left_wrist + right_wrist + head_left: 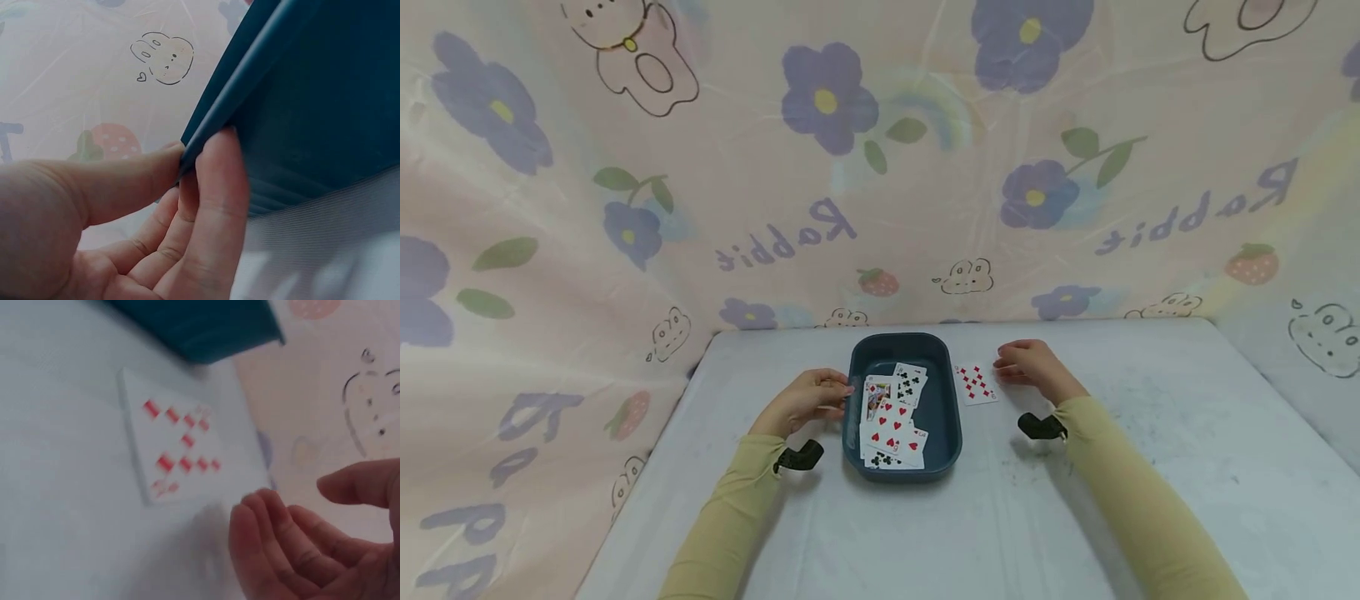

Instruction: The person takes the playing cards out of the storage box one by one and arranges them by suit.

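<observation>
A dark blue rectangular tray (943,417) stands on the table with several playing cards (891,417) lying face up and overlapping inside it. My left hand (808,398) pinches the tray's left rim between thumb and fingers; the left wrist view shows the rim (215,115) between the thumb and the index finger. A nine of diamonds (976,385) lies face up on the table just right of the tray. My right hand (1028,367) hovers beside that card, apart from it, with loosely bent fingers and nothing in them, as the right wrist view also shows.
A white cloth covers the table (1150,433). Behind it and along the sides hangs a printed curtain (910,208) with flowers and rabbits. Each wrist wears a small black device, one on the left (800,456) and one on the right (1041,426).
</observation>
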The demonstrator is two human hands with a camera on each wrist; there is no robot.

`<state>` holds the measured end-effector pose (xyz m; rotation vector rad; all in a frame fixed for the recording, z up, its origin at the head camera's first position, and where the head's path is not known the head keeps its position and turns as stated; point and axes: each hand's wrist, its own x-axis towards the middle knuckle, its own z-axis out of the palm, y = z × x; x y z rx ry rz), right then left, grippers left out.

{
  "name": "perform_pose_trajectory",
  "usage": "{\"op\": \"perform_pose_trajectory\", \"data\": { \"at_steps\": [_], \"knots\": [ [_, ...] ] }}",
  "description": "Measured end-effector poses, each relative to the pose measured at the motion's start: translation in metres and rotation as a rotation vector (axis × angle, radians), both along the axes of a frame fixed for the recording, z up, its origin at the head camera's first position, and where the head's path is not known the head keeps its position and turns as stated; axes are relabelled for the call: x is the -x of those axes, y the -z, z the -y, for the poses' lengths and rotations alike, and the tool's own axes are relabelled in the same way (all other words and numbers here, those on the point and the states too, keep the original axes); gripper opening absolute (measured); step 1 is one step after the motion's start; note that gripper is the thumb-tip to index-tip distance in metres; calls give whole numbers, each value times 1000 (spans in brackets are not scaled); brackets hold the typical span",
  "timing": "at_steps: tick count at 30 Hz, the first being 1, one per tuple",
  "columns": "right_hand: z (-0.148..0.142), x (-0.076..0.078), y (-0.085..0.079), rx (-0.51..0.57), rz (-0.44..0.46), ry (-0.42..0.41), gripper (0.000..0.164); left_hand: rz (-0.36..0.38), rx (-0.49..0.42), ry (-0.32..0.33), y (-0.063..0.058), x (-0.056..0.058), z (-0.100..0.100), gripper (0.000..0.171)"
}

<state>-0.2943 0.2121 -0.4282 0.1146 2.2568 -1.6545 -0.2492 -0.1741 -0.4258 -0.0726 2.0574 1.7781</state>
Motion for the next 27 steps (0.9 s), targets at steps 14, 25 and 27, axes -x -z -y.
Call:
{"op": "perform_pose_trajectory", "data": {
  "at_steps": [14, 25, 27],
  "knots": [
    [67, -3, -60, 94, -144, -217, 40, -8, 4, -8, 2, -1, 3, 29],
    [120, -10, -59, 124, -86, -372, 41, -4, 10, 0, -1, 0, 0, 31],
    [127, -12, -54, 85, -61, -386, 41, 4, 8, -6, -1, -1, 0, 31]
  ]
}}
